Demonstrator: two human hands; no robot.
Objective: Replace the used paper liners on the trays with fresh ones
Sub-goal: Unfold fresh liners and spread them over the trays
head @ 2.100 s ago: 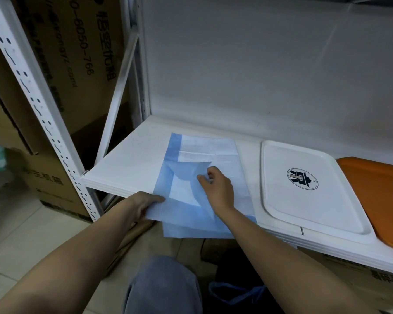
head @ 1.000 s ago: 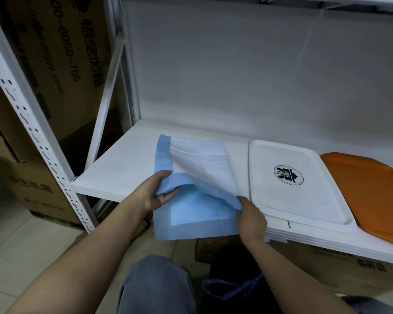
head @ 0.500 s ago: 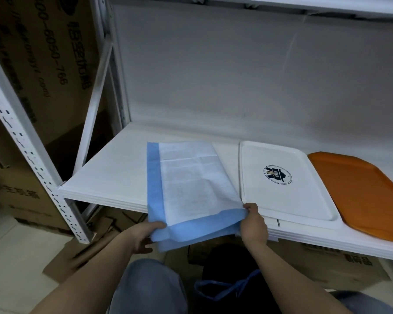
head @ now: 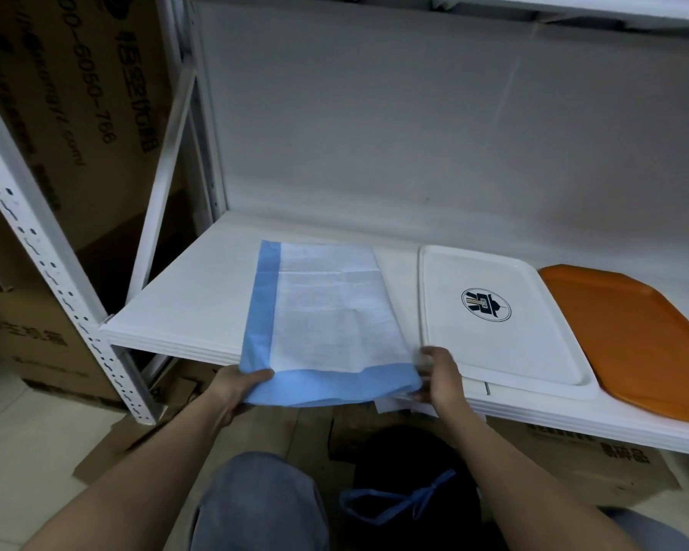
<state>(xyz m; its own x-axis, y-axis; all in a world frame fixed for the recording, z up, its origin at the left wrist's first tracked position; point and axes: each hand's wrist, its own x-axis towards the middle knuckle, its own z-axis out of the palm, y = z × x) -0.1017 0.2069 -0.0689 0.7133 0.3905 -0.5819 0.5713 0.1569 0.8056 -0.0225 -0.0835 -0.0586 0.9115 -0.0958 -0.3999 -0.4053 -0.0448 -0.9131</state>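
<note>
Liner (head: 335, 324) unfolded flatter, both hands (head: 235, 385) pinching its near edge, tray (head: 494, 351) logo unreadable.

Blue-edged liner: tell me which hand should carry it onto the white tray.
Right, probably. The right hand grips the liner at its near corner, right beside the white tray. The left hand holds the far-side corner, away from that tray.

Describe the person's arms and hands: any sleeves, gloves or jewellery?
Both forearms are bare up to the frame edge, with no sleeves in view. The left hand and right hand wear no gloves; no rings, watch or wristband show on the visible sides.
</note>
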